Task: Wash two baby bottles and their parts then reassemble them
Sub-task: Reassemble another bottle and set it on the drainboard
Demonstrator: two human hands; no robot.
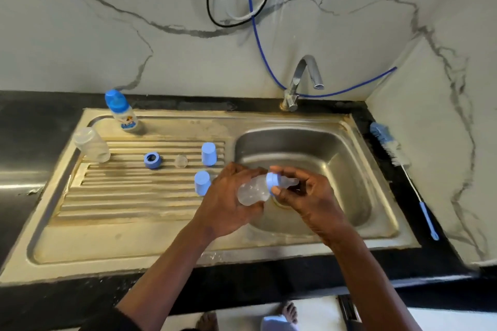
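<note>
- The black tabletop (242,285) runs along the front edge, with the steel sink set into it.
- Two hands meet over the near-left part of the basin (341,153), both above its rim.
- The left hand (226,204) has its fingers wrapped round the body of one clear bottle (252,192), which lies tilted with its neck to the right.
- The right hand (309,199) pinches the blue ring (272,182) on that bottle's neck, and one clear teat (291,183) sticks out through the ring.
- The drainboard (129,196) is bare steel across its near half and along the flat front strip.
- Two blue caps stand on it: the near cap (202,183) just left of the left hand, the far cap (209,154) behind it.
- One loose ring (152,161) and one loose teat (181,161) sit side by side, apart, left of the far cap.
- The second bottle (92,145), clear and bare, sits at the drainboard's far-left edge.
- One brush (390,148) lies on the tabletop strip between the sink's right rim and the wall.
- One soap bottle (121,113) stands at the far-left corner.
- One tap (302,80) rises behind the basin, with a blue hose (258,40) hanging down the wall.
</note>
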